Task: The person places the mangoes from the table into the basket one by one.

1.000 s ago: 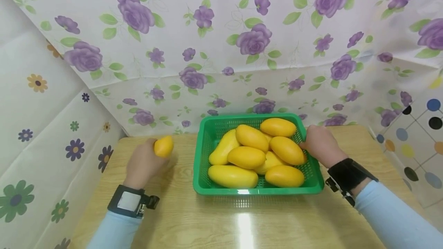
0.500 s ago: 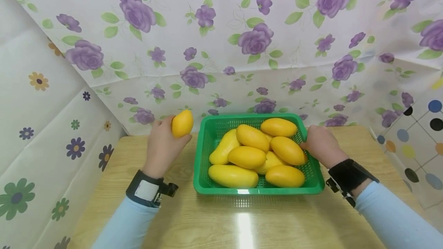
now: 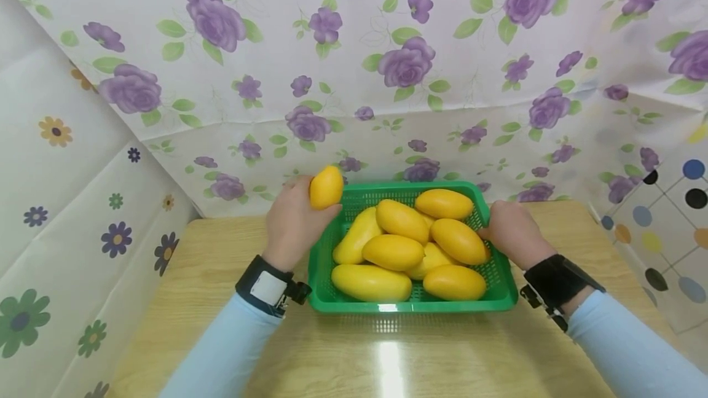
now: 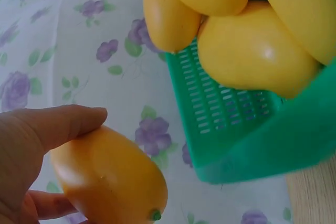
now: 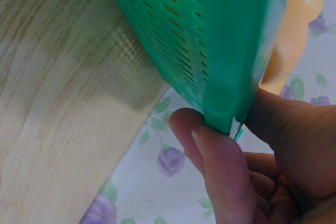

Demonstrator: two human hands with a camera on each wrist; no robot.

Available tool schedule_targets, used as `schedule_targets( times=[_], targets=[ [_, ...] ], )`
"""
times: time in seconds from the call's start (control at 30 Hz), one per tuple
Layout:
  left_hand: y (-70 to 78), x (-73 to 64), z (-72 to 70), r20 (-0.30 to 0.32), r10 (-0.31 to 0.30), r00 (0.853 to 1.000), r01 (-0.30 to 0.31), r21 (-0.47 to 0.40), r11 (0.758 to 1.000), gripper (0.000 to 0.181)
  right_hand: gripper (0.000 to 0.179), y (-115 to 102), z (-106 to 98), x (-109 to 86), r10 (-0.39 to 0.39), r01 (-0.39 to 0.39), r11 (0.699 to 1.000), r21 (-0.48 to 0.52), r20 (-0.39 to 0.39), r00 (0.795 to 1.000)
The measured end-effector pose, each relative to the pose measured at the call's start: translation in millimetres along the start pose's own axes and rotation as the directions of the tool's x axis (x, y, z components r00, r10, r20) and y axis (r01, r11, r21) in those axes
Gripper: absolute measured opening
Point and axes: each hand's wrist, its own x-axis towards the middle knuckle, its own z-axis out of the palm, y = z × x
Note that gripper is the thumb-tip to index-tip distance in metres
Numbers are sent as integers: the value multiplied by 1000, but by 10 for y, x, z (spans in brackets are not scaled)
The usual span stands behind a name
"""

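My left hand (image 3: 294, 221) holds a yellow mango (image 3: 327, 187) between thumb and fingers, raised at the back left corner of the green basket (image 3: 315, 269). In the left wrist view that mango (image 4: 113, 179) shows a small green stem spot, apart from the basket's rim. Several more mangoes lie heaped inside the basket, one of them a plump mango (image 3: 394, 252) on top near the middle. On the opposite side my right hand (image 3: 514, 232) grips the basket's right rim; the right wrist view has the fingers (image 5: 226, 169) outside the wall and the thumb over the rim.
The basket stands on a wooden table (image 3: 354, 355). A flowered cloth (image 3: 354, 78) hangs right behind the table's back edge. Patterned sheets also close off the left and right sides.
My left hand has lifted the mango from the left part of the table and carried it right, up to the basket's back left corner. My right hand keeps its place on the rim.
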Motion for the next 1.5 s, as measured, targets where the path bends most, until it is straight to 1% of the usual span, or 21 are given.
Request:
schedule_targets(
  times=[0.23,0.4,0.57,0.77,0.9,1.07,1.5],
  targets=[
    [57,59,204,80,-8,997,8,-5,1000,62,24,-12,-13,-13,7,-7,1000,6,22,1000],
    [68,94,317,116,-27,993,22,45,999,64,25,2,9,5,-5,5,1000,0,10,1000],
    [100,106,363,118,-33,993,21,103,994,69,25,10,14,18,0,0,1000,-1,5,1000],
    [149,115,410,148,-50,988,28,150,988,52,25,7,8,12,1,-1,1000,3,0,1000],
    [153,111,438,174,-67,982,39,159,987,49,25,-1,9,10,1,-1,1000,-1,1,1000],
    [145,108,457,178,-76,981,46,169,985,51,26,-8,1,8,7,-7,1000,-6,7,1000],
    [119,129,490,148,-69,987,44,168,985,50,26,-5,4,8,2,-2,1000,-11,4,1000]
  ],
)
